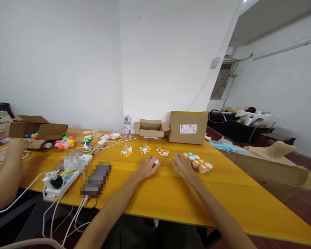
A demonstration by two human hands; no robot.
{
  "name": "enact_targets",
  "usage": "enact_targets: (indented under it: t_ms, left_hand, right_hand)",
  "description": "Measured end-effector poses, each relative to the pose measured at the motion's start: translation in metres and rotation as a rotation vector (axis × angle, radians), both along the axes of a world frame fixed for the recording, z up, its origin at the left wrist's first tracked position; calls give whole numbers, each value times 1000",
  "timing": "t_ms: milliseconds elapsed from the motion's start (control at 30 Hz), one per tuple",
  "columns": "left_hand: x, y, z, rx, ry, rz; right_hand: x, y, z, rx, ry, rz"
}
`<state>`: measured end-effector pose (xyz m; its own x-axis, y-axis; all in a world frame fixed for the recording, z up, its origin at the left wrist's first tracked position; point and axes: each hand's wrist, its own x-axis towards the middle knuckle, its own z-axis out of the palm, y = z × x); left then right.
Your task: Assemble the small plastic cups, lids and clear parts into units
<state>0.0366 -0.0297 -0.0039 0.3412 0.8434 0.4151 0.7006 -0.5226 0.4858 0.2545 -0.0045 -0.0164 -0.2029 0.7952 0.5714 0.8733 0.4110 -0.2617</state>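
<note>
My left hand [146,167] rests low over the table, its fingers closed around a small jar. Only the white lid [156,161] with a bit of orange shows at the fingertips; the rest is hidden. Across a short gap, my right hand [181,166] is held with its fingers apart and nothing visible in it. Just right of it stands a cluster of small clear jars with orange, white and teal lids [202,168]. Beyond the hands lie three small groups of loose parts, each with a clear cup [159,146], white pieces and an orange ring [129,154].
Behind are an open cardboard box [151,133], a larger box [188,128] and a water bottle [127,127]. To the left lie a phone [96,180], a cabled power strip [67,178] and colourful balls [64,142]. Another person's arm [9,169] reaches in at far left.
</note>
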Motion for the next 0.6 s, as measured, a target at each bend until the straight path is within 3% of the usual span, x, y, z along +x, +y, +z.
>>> enact_targets:
  t_ms: [133,233,400,600]
  left_hand:
    - [-1,4,-1,-14,-178,-47]
    - [-3,7,0,-33,-341,-72]
    - [-4,12,-1,-116,-502,-124]
    - [-4,14,-5,-189,-531,-180]
  right_hand:
    - [-44,-11,-16,-257,331,288]
    - [-65,-14,-21,-362,561,461]
    - [-74,-11,-18,-429,822,498]
    - [-73,-10,-20,-423,871,456]
